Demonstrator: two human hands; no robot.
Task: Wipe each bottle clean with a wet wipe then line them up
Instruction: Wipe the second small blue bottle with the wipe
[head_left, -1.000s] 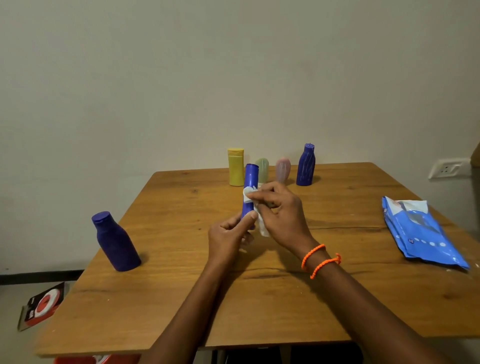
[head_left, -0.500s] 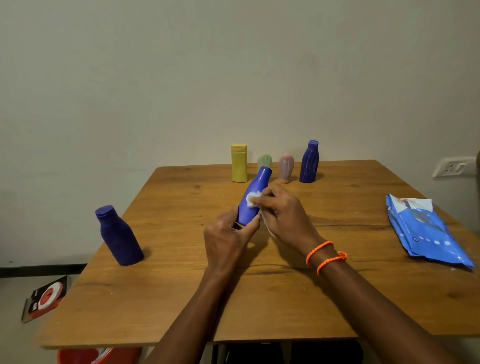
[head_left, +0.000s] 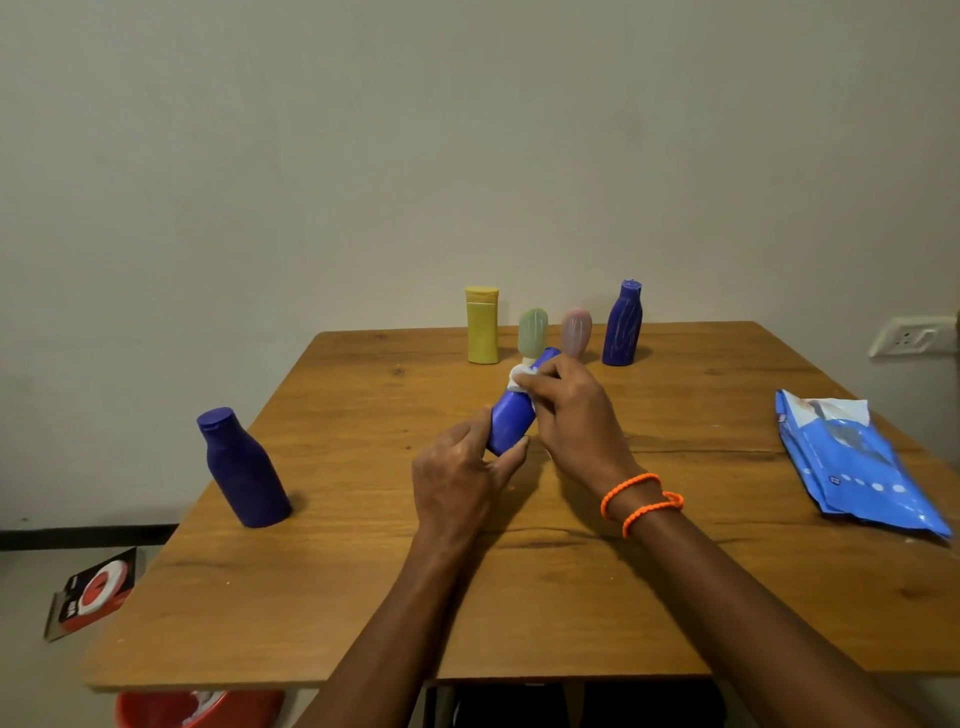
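Head view: left hand (head_left: 457, 467) grips the blue bottle (head_left: 511, 423) — now tipped further over — right hand (head_left: 566, 415) pinching the wet wipe (head_left: 521, 375) near its neck; wiping continues.

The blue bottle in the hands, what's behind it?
Behind the blue bottle stand a green bottle and a pink bottle. Their bottoms are hidden.

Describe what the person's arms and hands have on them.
Both forearms are bare, with no sleeves in view and no gloves. The right wrist carries orange corded bracelets, looped round as two strands. The left hand and right hand show no rings or watch that the picture makes out.
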